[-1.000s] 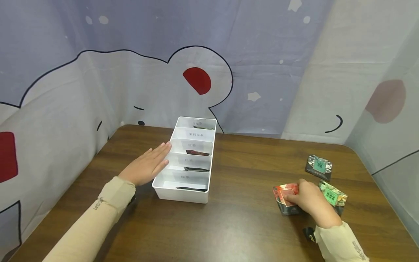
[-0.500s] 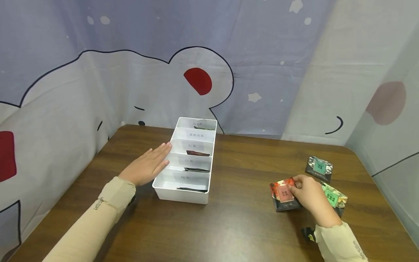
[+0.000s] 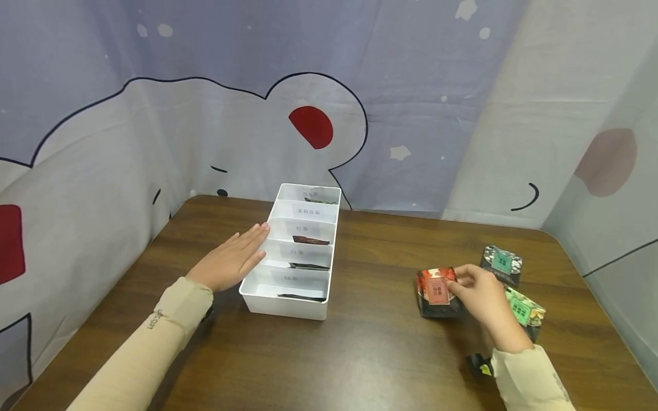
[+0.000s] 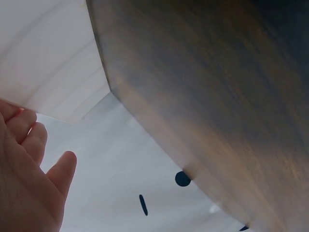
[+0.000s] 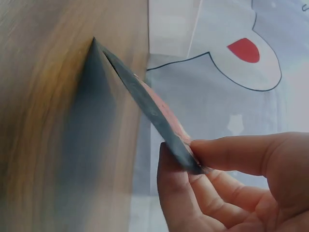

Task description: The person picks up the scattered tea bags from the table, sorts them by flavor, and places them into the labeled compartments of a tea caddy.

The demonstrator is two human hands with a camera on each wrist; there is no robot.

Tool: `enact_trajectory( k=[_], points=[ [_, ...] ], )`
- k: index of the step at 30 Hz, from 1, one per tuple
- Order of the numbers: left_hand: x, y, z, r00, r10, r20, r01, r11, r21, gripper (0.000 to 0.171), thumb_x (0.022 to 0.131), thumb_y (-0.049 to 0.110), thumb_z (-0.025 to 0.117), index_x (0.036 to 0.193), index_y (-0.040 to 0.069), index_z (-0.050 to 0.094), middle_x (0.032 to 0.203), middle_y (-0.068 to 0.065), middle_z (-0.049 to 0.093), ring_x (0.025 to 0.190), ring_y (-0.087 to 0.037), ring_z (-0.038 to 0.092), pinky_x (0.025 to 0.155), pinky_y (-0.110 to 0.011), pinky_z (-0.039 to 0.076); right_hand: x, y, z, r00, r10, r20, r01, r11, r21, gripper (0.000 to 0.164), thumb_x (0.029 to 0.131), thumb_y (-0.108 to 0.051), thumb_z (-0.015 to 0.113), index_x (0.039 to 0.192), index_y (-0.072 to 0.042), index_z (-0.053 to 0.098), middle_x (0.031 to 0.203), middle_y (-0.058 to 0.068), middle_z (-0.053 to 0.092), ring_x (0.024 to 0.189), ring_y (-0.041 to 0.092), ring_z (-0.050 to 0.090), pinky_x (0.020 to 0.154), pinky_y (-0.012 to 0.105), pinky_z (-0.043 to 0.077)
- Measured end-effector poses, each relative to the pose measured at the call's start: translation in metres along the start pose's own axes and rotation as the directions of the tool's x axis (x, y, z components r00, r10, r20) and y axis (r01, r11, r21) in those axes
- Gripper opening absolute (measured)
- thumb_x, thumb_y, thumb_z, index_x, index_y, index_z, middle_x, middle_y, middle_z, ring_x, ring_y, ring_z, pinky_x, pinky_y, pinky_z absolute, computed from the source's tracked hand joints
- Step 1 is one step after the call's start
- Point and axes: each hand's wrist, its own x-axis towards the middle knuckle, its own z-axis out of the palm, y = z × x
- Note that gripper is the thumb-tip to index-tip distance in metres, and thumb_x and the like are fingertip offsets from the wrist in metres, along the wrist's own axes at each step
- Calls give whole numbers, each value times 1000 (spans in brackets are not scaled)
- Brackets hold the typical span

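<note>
My right hand (image 3: 482, 297) pinches a red and black tea sachet (image 3: 436, 292) by its right edge, thumb on the printed face. In the right wrist view the sachet (image 5: 145, 104) is tilted, its far corner low by the tabletop. My left hand (image 3: 231, 260) lies with straight fingers against the left side of a white divided box (image 3: 288, 308). The left wrist view has the fingertips at the box wall (image 4: 53, 63). Labelled compartments run front to back, and several hold a sachet, one of them dark red (image 3: 311, 240).
Right of the right hand lie a green-labelled sachet (image 3: 524, 313) and, farther back, a black-and-white one with a teal label (image 3: 502, 264). A small black and yellow object (image 3: 480, 365) shows by the right cuff. A printed curtain (image 3: 406, 114) hangs behind the wooden table (image 3: 380, 354).
The right hand has lifted the red sachet's edge from beside the green one and moved it left and slightly back. The left hand has stayed at the box.
</note>
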Motion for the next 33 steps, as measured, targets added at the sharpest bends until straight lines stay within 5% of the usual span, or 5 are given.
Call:
enact_trajectory(
  k=[7,13,23,33],
  points=[
    [-1,0,0,1000,8,-17,-8,1000,-4,62,111,38,34,161,5,21,167,-10,21,154,-28,19,124,-53,17,4,-7,8,1000,9,-6,-8,988,152,28,95,-12,70,114,8,62,94,16,73,71,15,66,61,27,56],
    [-1,0,1,1000,1,-9,-1,1000,-7,62,111,38,33,161,5,20,168,-9,20,155,-28,18,125,-52,16,7,-16,15,999,45,4,-44,966,255,29,96,-13,71,115,6,61,94,9,73,79,8,66,67,26,60],
    [1,0,0,1000,-5,5,5,1000,0,63,111,40,32,162,6,19,168,-9,19,155,-28,17,124,-53,18,12,-35,26,994,44,-101,0,916,401,25,94,-9,72,112,6,64,89,3,74,77,-1,68,69,22,60],
    [0,1,-1,1000,-2,-3,2,1000,6,62,111,38,33,161,5,20,168,-9,21,155,-29,19,124,-54,19,22,-54,41,991,17,-130,51,864,501,20,94,-1,67,109,10,63,89,11,75,72,4,69,69,25,61]
  ],
)
